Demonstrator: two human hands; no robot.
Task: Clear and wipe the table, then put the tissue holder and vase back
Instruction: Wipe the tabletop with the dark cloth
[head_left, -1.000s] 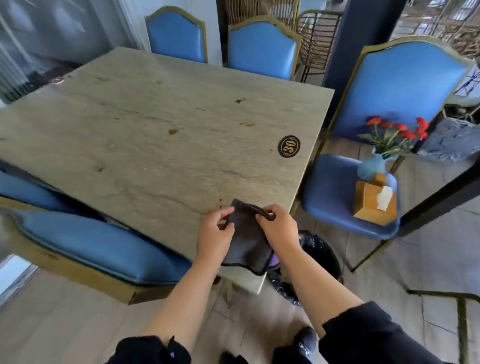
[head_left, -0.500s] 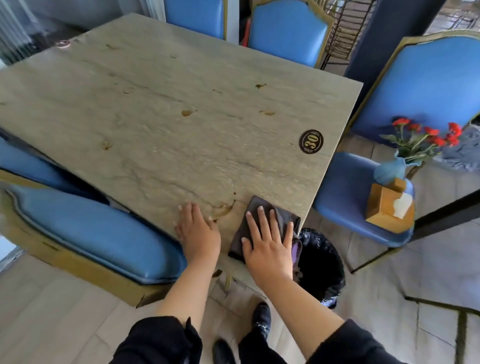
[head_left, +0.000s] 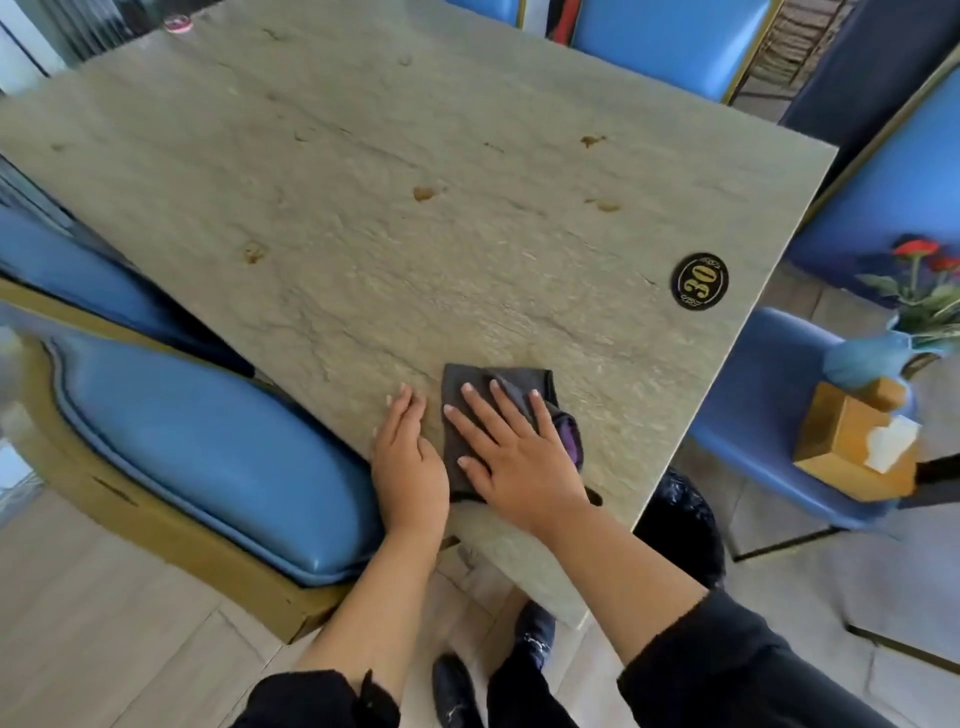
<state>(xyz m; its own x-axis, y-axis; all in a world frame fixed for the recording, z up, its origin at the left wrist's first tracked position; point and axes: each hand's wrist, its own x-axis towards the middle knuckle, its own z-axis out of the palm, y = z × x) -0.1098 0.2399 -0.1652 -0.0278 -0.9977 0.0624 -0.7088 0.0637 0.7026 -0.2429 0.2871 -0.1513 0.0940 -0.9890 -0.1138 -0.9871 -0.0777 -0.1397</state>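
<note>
A dark grey cloth (head_left: 470, 384) lies flat on the stone table (head_left: 363, 208) near its front corner. My right hand (head_left: 511, 454) presses down on the cloth with fingers spread. My left hand (head_left: 408, 457) rests flat on the bare tabletop just left of the cloth, fingers together. Several brown stains (head_left: 425, 193) dot the table. The wooden tissue holder (head_left: 852, 447) and the blue vase (head_left: 865, 358) with red flowers stand on a blue chair seat (head_left: 753, 410) to the right.
A black round sticker marked 30 (head_left: 699, 281) sits near the table's right edge. A black bin (head_left: 680, 519) stands under the front corner. Blue chairs (head_left: 208, 452) surround the table on the left, far side and right. A small pink object (head_left: 178, 22) lies at the far left corner.
Both hands went from holding the cloth up at the table's edge to laying it flat. The right hand has since pushed it a little farther onto the table, and the view tilted down.
</note>
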